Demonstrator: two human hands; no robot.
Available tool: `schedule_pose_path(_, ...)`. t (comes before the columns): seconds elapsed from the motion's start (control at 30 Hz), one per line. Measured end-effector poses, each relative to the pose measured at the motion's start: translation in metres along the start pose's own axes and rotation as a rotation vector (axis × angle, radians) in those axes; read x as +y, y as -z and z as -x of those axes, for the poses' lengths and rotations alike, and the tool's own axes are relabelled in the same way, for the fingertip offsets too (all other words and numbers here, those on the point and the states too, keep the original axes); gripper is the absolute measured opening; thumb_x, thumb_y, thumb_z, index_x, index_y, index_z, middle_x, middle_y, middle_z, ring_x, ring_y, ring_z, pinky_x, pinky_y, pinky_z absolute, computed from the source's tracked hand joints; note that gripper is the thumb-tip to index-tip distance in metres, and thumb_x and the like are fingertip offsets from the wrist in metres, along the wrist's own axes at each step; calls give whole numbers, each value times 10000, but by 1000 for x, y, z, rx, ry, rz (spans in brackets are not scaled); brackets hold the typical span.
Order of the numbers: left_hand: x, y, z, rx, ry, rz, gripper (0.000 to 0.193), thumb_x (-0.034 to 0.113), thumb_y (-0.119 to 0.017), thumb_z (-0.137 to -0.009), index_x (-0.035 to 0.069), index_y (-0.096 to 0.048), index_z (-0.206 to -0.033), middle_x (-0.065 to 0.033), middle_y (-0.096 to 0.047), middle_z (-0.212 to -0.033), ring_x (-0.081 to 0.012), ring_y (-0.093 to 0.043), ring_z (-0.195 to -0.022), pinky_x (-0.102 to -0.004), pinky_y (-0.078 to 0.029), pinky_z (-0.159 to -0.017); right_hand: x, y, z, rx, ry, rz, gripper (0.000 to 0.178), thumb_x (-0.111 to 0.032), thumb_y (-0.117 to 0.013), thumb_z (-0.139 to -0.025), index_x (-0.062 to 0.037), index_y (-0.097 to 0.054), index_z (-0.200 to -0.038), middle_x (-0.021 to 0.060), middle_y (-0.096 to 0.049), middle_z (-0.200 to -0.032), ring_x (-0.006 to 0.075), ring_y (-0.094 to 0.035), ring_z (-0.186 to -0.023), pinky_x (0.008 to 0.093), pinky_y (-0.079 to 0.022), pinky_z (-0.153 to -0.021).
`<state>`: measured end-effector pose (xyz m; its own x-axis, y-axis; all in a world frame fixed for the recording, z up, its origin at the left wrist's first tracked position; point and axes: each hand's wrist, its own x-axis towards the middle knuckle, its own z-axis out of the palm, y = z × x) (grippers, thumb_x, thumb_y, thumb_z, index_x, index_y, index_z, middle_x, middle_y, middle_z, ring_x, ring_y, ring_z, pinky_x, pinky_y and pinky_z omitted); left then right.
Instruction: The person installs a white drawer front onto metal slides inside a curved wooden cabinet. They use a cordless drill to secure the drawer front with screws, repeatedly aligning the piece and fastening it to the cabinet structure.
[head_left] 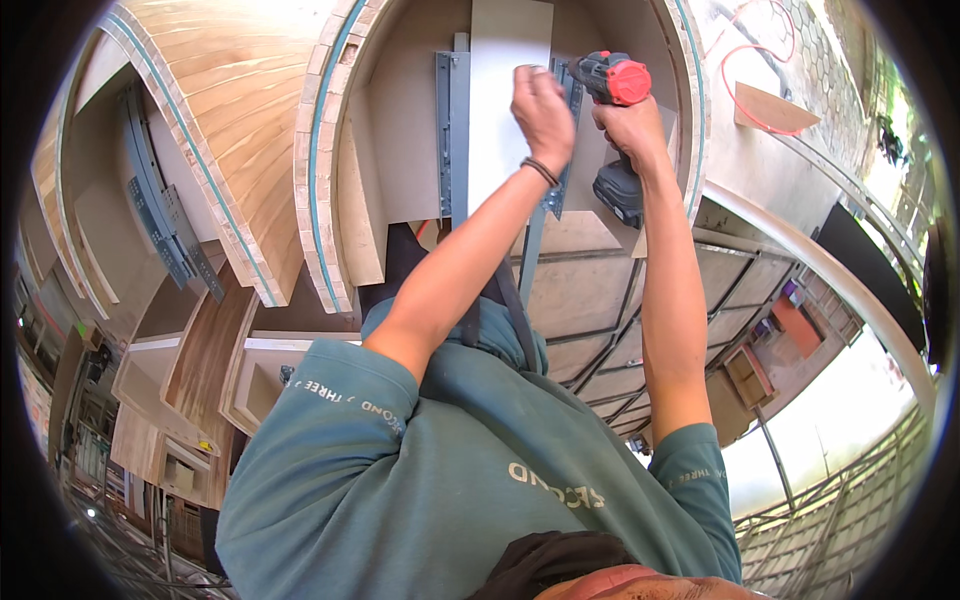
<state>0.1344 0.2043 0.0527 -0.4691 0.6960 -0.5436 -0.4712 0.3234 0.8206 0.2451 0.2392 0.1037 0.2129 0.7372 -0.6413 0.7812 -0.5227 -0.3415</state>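
One red-and-black drill [624, 83] sits inside the right grip [632, 130].

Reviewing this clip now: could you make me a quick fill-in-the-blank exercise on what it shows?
1. The ____ hand holds the red and dark power drill.
2. A dark wristband circles the person's ____ wrist.
3. The white board lies between ____ metal rails.
4. The person's shirt has ____ rather than long sleeves.

Missing words: right; left; two; short.
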Motion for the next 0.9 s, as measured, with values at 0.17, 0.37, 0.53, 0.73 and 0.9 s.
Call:
schedule_pose_path(0.17, 45, -50, -3, -124, -812, -191, 219, 218, -520, -988, 51, -598, -870, -124, -650, -808, -313, -633, -759, -446, -489, -842, 22, -7, -5, 45, 259, -377, 306, -191, -716, -820, -28, -668, -1074, 135, -719, -922, 220, -681, -848, 384, -519, -730)
schedule_pose_path(0.37, 43, -52, -7, -395, -681, -489, 180, 224, -552, -965, 65, -613, -909, -127, -639, -726, -344, -629, -722, -451, -481, -769, 45, -11, -16, -36, 185, -413, 268, -97, -684, -879, 2, -625, -1120, 77, -665, -928, 155, -598, -774, 325, -467, -588)
schedule_pose_path(0.53, 41, -56, -11, -401, -712, -452, 174, 222, -566, -957, 59, -615, -920, -145, -622, -704, -344, -626, -715, -449, -477, -750, 38, -8, -12, -35, 154, -496, 251, -105, -673, -894, -5, -621, -1118, 60, -645, -895, 140, -575, -732, 313, -438, -553)
schedule_pose_path(0.73, 40, -57, -11, -395, -723, -445, 166, 218, -571, -952, 63, -622, -919, -142, -621, -700, -338, -627, -712, -446, -477, -744, 36, -8, -6, -30, 132, -553, 231, -115, -659, -912, -14, -616, -1116, 40, -621, -855, 122, -548, -682, 298, -402, -511)
schedule_pose_path(0.9, 37, -54, -13, -368, -727, -437, 163, 213, -575, -946, 64, -623, -903, -136, -620, -700, -333, -624, -707, -442, -477, -734, 36, -13, -9, -18, 124, -589, 215, -123, -648, -928, -22, -612, -1114, 23, -601, -822, 107, -525, -641, 285, -372, -476)
